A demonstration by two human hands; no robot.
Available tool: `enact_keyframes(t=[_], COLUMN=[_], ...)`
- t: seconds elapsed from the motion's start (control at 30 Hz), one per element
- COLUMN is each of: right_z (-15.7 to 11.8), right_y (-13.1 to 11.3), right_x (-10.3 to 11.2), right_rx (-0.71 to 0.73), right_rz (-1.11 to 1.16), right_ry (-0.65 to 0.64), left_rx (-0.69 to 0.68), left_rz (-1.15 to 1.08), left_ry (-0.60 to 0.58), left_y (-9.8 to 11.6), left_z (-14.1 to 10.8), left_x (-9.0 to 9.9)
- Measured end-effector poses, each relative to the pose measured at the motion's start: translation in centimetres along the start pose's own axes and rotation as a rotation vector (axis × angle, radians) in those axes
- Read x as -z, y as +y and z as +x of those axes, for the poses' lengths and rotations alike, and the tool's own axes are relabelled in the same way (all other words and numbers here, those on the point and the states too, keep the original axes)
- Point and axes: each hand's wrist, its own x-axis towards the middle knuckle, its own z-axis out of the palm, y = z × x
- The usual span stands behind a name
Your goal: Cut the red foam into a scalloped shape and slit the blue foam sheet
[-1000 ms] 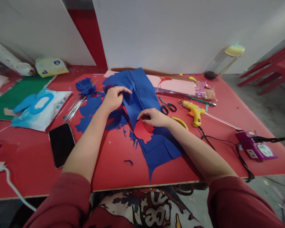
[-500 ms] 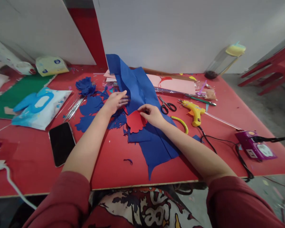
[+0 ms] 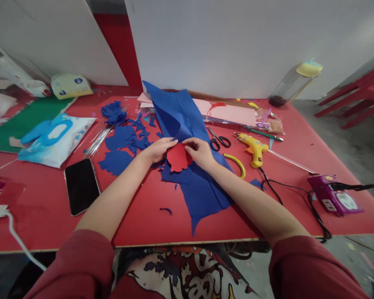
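A red scallop-edged piece (image 3: 178,158) lies over the blue sheet (image 3: 205,189) in the middle of the table. My right hand (image 3: 200,153) pinches its upper right edge. My left hand (image 3: 159,150) is closed at its upper left edge, thumb and fingers together on it. Behind the hands, part of the blue sheet rises in a fold. Cut blue pieces (image 3: 120,138) and a blue flower (image 3: 113,112) are to the left of my hands.
Scissors (image 3: 218,140), a yellow glue gun (image 3: 252,148), a yellow curved handle (image 3: 236,162) and a purple box (image 3: 333,194) are on the right. A phone (image 3: 81,187) and a wipes pack (image 3: 56,139) lie left. A jar (image 3: 294,83) stands at the back right.
My left hand has moved down and right, from open beside the blue fold to closed on the red piece. The raised blue fold has shifted and leans differently.
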Motion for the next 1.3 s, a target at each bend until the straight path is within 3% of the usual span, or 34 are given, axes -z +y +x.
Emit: enact_keyframes(t=[0.33,0.53,0.63,0.83,0.93,1.07,1.17,1.3], right_z=[-1.0,-1.5,-1.5,-1.4,-1.4,-1.3,-1.1,-0.9], right_y=[-0.7,-1.2,-1.1,-0.6,-0.6,-0.5,-0.1,0.0], right_x=[-0.1,-0.1,-0.1,-0.3,-0.4,-0.4,-0.4,-0.4], right_rx=[0.323,0.568,0.613,0.645,0.588,0.425,0.304,0.277], right_rz=[-0.251,-0.335,-0.354,-0.325,-0.287,-0.174,-0.072,-0.08], right_ry=[-0.064,-0.154,-0.164,-0.127,-0.056,0.081,0.107,0.11], left_rx=[0.046,0.05,0.036,-0.022,-0.085,-0.187,-0.261,-0.182], left_rz=[-0.138,-0.203,-0.22,-0.194,-0.145,-0.165,-0.231,-0.311], left_ry=[0.088,0.019,-0.031,-0.139,-0.169,-0.079,-0.02,0.032], left_y=[-0.8,-1.6,-1.9,-2.5,-2.9,-3.2,-3.0,-2.6], left_z=[-1.6,-2.5,-2.9,-3.1,-3.0,-2.6,-2.5,-2.5], left_x=[0.3,0.9,1.0,0.5,0.3,0.4,0.4,0.1])
